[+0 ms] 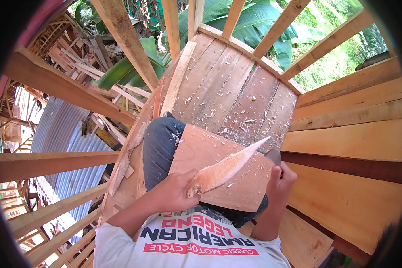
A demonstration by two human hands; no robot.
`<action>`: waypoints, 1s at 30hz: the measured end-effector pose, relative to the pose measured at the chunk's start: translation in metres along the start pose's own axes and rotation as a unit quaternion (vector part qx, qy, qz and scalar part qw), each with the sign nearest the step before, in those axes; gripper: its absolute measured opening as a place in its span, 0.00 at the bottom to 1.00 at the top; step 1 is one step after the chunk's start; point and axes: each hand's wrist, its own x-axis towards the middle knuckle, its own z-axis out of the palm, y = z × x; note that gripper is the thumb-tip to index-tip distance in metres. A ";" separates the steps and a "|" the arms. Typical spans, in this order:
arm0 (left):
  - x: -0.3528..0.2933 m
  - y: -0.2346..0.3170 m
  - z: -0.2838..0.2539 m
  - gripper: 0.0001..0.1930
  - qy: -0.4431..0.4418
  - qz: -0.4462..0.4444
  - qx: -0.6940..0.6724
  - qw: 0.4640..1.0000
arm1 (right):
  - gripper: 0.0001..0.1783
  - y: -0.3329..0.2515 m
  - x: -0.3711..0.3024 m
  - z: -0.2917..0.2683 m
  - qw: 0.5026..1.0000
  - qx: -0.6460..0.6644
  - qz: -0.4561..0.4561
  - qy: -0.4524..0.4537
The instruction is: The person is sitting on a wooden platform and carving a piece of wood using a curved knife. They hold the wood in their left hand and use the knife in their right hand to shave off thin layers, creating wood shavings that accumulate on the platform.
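Observation:
A pale, pointed piece of carved wood [225,168] slants up to the right above my lap. Its thick, rough end sits in my left hand [178,190], the fingers closed round it. My right hand [281,178] is closed on a knife, whose dark, rounded blade [273,156] shows above the fist; the handle is hidden inside it. The blade is close to the right of the wood's tip, with a small gap between them. Under the wood, a flat brown board [241,196] lies across my thighs, dotted with shavings.
Curled shavings [250,117] litter the plank floor [210,85] ahead. Upright wooden slats [129,40] fence the left and far sides, with banana leaves [254,22] beyond. A plank wall [348,138] stands close on the right. Corrugated metal sheets [62,129] lie outside, left.

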 end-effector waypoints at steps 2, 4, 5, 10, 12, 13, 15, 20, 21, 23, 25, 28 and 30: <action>0.002 0.002 0.002 0.19 0.001 0.023 -0.024 0.999 | 0.31 -0.024 -0.018 0.025 0.990 0.002 -0.134 -0.035; 0.005 0.005 0.001 0.19 -0.008 0.023 -0.029 0.999 | 0.31 -0.019 -0.015 0.030 0.982 -0.009 -0.184 -0.035; 0.004 0.007 0.000 0.21 -0.014 0.010 -0.027 0.999 | 0.31 -0.010 -0.009 0.027 0.985 -0.022 -0.171 -0.022; 0.005 0.004 -0.002 0.25 -0.038 -0.011 -0.022 0.999 | 0.29 -0.005 -0.004 0.006 0.999 -0.008 -0.011 -0.047; 0.009 0.006 0.000 0.25 -0.043 0.002 -0.015 0.999 | 0.29 -0.017 -0.022 0.019 0.988 -0.026 -0.105 -0.112; 0.011 0.007 0.000 0.25 -0.031 0.015 -0.021 0.999 | 0.29 -0.016 -0.022 0.019 0.989 -0.036 -0.096 -0.110; 0.007 0.008 0.000 0.25 -0.003 0.029 -0.032 0.999 | 0.28 -0.019 -0.019 0.023 0.990 -0.046 -0.074 -0.115; 0.011 0.001 -0.002 0.24 -0.011 0.009 0.000 1.000 | 0.28 -0.010 0.000 0.019 0.994 -0.059 -0.081 -0.033; 0.011 0.000 0.002 0.23 -0.005 0.038 0.012 0.999 | 0.29 -0.017 -0.006 0.021 0.990 -0.063 -0.116 -0.055; 0.006 0.010 0.001 0.25 0.025 0.032 0.032 0.999 | 0.29 -0.031 -0.009 0.025 0.974 -0.071 -0.188 -0.101; 0.007 0.012 0.003 0.28 0.023 -0.001 0.018 1.000 | 0.29 -0.011 0.006 0.025 0.983 -0.105 -0.144 -0.036; 0.011 0.014 0.007 0.33 -0.008 -0.078 -0.017 0.997 | 0.29 -0.006 0.002 0.017 0.984 -0.101 -0.143 -0.021; 0.010 0.006 0.010 0.33 -0.002 0.000 0.055 0.998 | 0.29 -0.010 0.000 0.016 0.983 -0.089 -0.159 -0.025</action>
